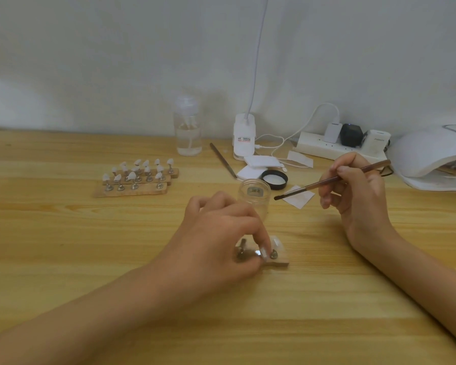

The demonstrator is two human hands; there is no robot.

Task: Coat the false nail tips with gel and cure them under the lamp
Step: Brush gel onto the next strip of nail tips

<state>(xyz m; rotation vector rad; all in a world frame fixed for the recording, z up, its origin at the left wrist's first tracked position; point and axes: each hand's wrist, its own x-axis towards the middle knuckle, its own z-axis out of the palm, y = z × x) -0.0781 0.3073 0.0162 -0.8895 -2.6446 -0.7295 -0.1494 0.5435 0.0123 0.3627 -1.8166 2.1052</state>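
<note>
My left hand (221, 233) pinches a small metal nail stand on a wooden holder strip (281, 260) near the table's middle; a clear nail tip (277, 245) sits on the stand at its right end. My right hand (358, 191) grips a brown gel brush (327, 181), with the bristles pointing left toward the open clear gel jar (254, 196). The jar's black lid (274, 179) lies behind it. Three more wooden strips with several white nail tips (137, 177) stand at the left. The white curing lamp (432, 159) sits at the far right.
A clear pump bottle (188, 130) and a white clip lamp base (244, 137) stand at the back. A power strip with plugs (340, 143), cables, white wipes (299, 197) and a thin metal tool (223, 160) lie between them and the jar.
</note>
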